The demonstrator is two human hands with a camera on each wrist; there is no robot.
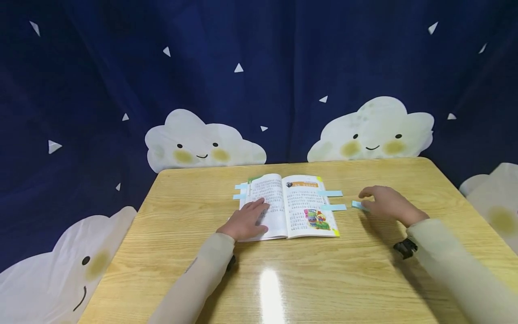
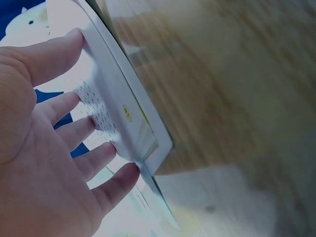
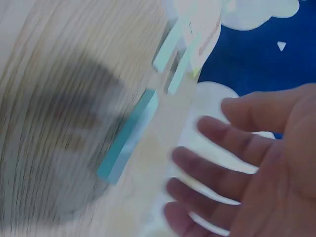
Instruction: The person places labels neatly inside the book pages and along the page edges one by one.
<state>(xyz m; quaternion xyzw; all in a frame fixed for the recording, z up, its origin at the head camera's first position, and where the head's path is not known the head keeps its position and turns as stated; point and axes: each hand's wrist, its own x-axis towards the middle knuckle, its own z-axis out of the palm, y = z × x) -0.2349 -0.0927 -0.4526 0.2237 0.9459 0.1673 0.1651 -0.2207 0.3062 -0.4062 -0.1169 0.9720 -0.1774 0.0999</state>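
An open book (image 1: 297, 211) with printed text and a colourful picture lies on the table. My left hand (image 1: 244, 220) rests on its left page with the fingers spread, and the left wrist view shows that palm and its fingertips at the page. Light blue sticky strips (image 1: 332, 193) stick out from the right page, and two more strips (image 1: 238, 196) show at the left edge. Right of the book lies a pad of light blue sticky notes (image 3: 129, 136). Over it hovers my right hand (image 1: 388, 204), its loosely bent fingers apart from the pad in the right wrist view.
The wooden table (image 1: 194, 193) has rounded far corners. Behind it hangs a dark blue curtain (image 1: 283, 90) with white triangles and smiling clouds. A bright light reflection (image 1: 271, 292) lies on the wood in front of the book.
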